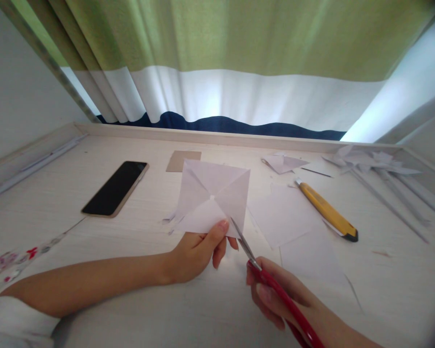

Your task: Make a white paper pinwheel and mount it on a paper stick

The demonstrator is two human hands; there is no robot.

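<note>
My left hand [199, 251] pinches the near edge of a white paper square [213, 193] creased along both diagonals, holding it up off the desk. My right hand [275, 295] grips red-handled scissors [271, 280]. Their blades [241, 239] point up and left, with the tips at the paper's lower right corner, just beside my left thumb. Small paper scraps [168, 220] lie under the held sheet.
A black phone [115, 188] lies at left and a brown card piece [183, 160] behind the paper. A yellow utility knife [328, 210] lies at right beside flat white sheets [290, 217]. Folded paper pinwheels on sticks [377, 166] lie at far right. A curtain hangs behind.
</note>
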